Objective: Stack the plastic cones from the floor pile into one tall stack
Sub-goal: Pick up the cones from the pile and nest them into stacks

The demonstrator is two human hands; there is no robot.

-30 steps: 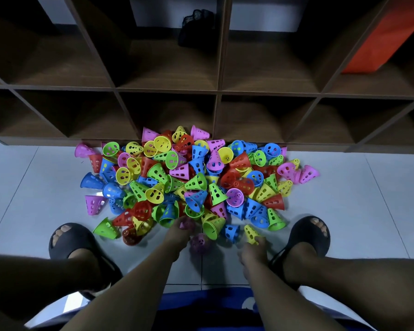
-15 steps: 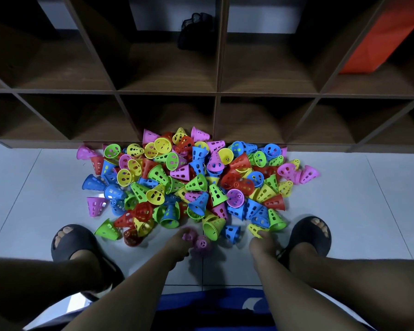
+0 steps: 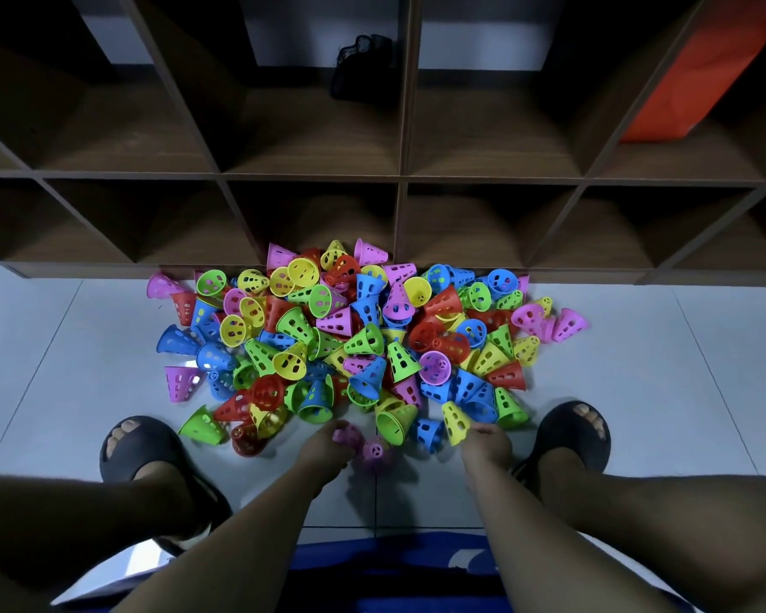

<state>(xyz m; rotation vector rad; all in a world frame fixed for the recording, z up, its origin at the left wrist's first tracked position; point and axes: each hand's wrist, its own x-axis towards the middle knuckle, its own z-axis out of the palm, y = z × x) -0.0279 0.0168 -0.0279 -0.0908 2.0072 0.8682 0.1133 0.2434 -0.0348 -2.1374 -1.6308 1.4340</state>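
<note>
A heap of perforated plastic cones (image 3: 363, 342) in pink, yellow, green, blue and red lies on the floor against the shelf. My left hand (image 3: 321, 446) is at the heap's near edge, closed on a purple cone (image 3: 342, 434). Touching that cone on the right, a second purple cone (image 3: 375, 451) stands on the tile with its tip toward me. My right hand (image 3: 487, 444) is curled at the right side of a yellow cone (image 3: 454, 421), with its fingertips against it. I cannot tell whether they grip it.
A dark wooden cubby shelf (image 3: 401, 179) rises right behind the heap, with a black bundle (image 3: 361, 66) and an orange bag (image 3: 699, 77) in its upper cubbies. My feet in black slippers (image 3: 140, 449) (image 3: 571, 435) flank the hands. Pale floor tile (image 3: 664, 373) lies either side.
My left hand drew back from the heap toward me with the purple cone, closer to the second purple cone. My right hand slid forward and to the right, uncovering the yellow cone.
</note>
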